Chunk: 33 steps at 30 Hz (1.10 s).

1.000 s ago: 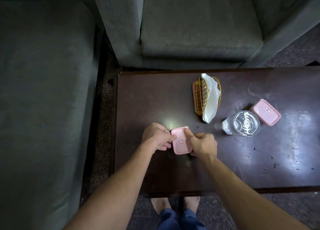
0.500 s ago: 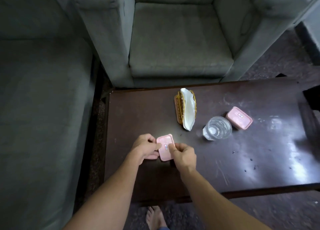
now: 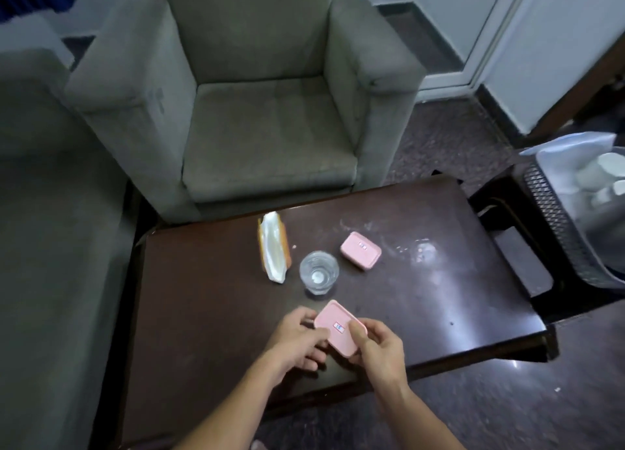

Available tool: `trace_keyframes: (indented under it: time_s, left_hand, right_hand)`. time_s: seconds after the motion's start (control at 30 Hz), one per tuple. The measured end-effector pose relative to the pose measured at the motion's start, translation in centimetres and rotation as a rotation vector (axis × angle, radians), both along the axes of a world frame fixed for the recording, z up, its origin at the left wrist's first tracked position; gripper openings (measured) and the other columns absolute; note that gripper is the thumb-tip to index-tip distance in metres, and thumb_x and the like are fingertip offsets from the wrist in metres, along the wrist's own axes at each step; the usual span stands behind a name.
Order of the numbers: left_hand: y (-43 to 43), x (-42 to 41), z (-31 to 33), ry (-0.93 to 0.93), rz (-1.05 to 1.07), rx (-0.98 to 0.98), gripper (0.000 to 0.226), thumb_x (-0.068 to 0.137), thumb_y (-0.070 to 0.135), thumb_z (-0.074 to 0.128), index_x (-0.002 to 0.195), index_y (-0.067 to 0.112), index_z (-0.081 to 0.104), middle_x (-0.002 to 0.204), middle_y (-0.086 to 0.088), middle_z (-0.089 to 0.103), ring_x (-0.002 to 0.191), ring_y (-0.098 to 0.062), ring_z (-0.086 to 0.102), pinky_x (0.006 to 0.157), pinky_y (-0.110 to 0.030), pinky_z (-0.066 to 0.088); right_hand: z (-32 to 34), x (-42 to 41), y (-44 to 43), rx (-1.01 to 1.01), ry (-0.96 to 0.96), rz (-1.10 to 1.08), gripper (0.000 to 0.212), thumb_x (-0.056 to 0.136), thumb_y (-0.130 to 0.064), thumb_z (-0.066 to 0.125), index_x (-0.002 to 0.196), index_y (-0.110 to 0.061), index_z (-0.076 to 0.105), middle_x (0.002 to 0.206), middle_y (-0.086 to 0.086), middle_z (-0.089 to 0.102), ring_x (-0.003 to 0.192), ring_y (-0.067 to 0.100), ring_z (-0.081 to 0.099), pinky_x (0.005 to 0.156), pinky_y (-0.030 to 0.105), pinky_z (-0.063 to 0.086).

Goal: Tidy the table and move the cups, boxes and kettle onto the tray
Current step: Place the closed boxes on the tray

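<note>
A small pink box (image 3: 336,326) with a label on its lid is held between both hands, just above the near part of the dark wooden table (image 3: 203,297). My left hand (image 3: 299,339) grips its left side and my right hand (image 3: 377,346) grips its right side. A second pink box (image 3: 360,251) lies farther back on the table. A clear glass cup (image 3: 318,276) stands between the two boxes. No tray or kettle is in view.
A gold wire napkin holder with white napkins (image 3: 274,246) stands left of the glass. A grey armchair (image 3: 267,111) sits behind the table and a sofa (image 3: 50,246) to the left. A dark mesh bin (image 3: 575,212) with a white liner stands at the right.
The view has tilted up and pulled back, showing the armchair and bin. Both hands have lifted the pink box off the table and carried it right, nearer the glass.
</note>
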<state>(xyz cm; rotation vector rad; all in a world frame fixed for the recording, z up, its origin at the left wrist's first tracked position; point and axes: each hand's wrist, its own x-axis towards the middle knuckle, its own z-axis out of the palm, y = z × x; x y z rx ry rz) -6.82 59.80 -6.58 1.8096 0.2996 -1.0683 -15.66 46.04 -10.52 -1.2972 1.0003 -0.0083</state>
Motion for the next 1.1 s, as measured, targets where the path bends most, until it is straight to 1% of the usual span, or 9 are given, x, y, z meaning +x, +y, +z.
trace_keyframes:
  time_s: [0.13,0.23,0.37,0.43,0.57,0.67,0.87,0.97,1.1]
  left_hand:
    - [-6.5,-0.3,1.1,-0.081,-0.036,0.009,0.016,0.097,0.017,0.064,0.113,0.013,0.062,0.083,-0.004,0.074,0.053,-0.016,0.064,0.040,-0.021,0.042]
    - [-11.1,0.6,1.3,-0.178,-0.027,-0.004,0.013,0.100,0.019,0.059,0.109,0.012,0.065,0.079,-0.005,0.074,0.051,-0.017,0.063,0.039,-0.022,0.039]
    - [-17.3,3.2,1.6,-0.336,-0.123,0.016,0.011,0.098,0.028,0.060,0.099,0.025,0.070,0.077,0.001,0.078,0.057,-0.022,0.072,0.050,-0.027,0.048]
    - [-20.3,4.6,2.1,-0.410,-0.180,0.024,0.012,0.098,0.032,0.060,0.095,0.030,0.072,0.074,0.005,0.077,0.057,-0.016,0.073,0.062,-0.031,0.055]
    - [-25.8,7.7,4.2,-0.563,-0.325,0.009,0.020,0.095,0.037,0.062,0.101,0.030,0.079,0.074,0.006,0.077,0.077,-0.015,0.075,0.078,-0.031,0.059]
    - [-30.5,10.1,5.9,-0.646,-0.420,-0.007,0.023,0.093,0.037,0.064,0.105,0.028,0.081,0.089,0.001,0.080,0.090,-0.025,0.076,0.085,-0.034,0.058]
    - [-40.9,13.6,7.8,-0.785,-0.612,0.003,0.025,0.095,0.035,0.061,0.098,0.022,0.082,0.093,-0.007,0.079,0.101,-0.031,0.071,0.085,-0.034,0.051]
    - [-46.3,15.1,8.5,-0.830,-0.690,0.018,0.025,0.093,0.036,0.061,0.100,0.025,0.083,0.098,-0.006,0.080,0.105,-0.031,0.070,0.088,-0.033,0.051]
    - [-52.7,16.9,8.8,-0.877,-0.795,0.092,0.023,0.090,0.036,0.062,0.090,0.022,0.081,0.097,-0.006,0.078,0.102,-0.033,0.070,0.083,-0.035,0.052]
  right_hand:
    - [1.3,-0.4,-5.5,-0.013,-0.056,-0.081,0.008,0.098,-0.015,0.068,0.103,-0.015,0.075,0.090,0.007,0.081,0.076,0.017,0.074,0.062,0.034,0.062]
    - [2.4,0.4,-9.0,-0.024,-0.118,-0.202,0.014,0.097,-0.006,0.068,0.107,-0.015,0.069,0.090,-0.002,0.081,0.077,0.009,0.076,0.058,0.022,0.059]
    - [3.5,2.1,-14.1,-0.164,-0.080,-0.343,0.010,0.096,-0.016,0.071,0.105,-0.017,0.074,0.098,0.002,0.080,0.092,0.021,0.076,0.082,0.046,0.063]
    - [4.4,2.9,-16.5,-0.249,-0.042,-0.376,0.009,0.096,-0.025,0.070,0.102,-0.022,0.077,0.094,-0.005,0.079,0.090,0.016,0.074,0.086,0.046,0.062]
    - [6.0,4.6,-21.8,-0.255,-0.083,-0.444,0.010,0.099,-0.021,0.067,0.100,-0.019,0.077,0.081,-0.009,0.077,0.067,0.000,0.067,0.054,0.025,0.057]
    - [7.3,6.2,-26.1,-0.249,-0.069,-0.501,0.012,0.099,-0.018,0.067,0.104,-0.012,0.076,0.077,-0.005,0.075,0.060,0.003,0.063,0.052,0.026,0.053]
    - [9.0,9.2,-34.8,-0.292,-0.094,-0.679,0.021,0.096,-0.012,0.064,0.116,-0.014,0.071,0.088,0.004,0.072,0.055,0.007,0.062,0.045,0.022,0.050]
    - [9.5,10.8,-38.5,-0.314,-0.049,-0.757,0.032,0.090,-0.014,0.060,0.119,-0.020,0.069,0.088,-0.005,0.072,0.058,0.007,0.067,0.054,0.030,0.059]
    - [10.3,13.0,-41.8,-0.327,0.026,-0.776,0.038,0.083,-0.020,0.056,0.119,-0.032,0.064,0.101,-0.006,0.069,0.099,0.026,0.069,0.093,0.050,0.058]
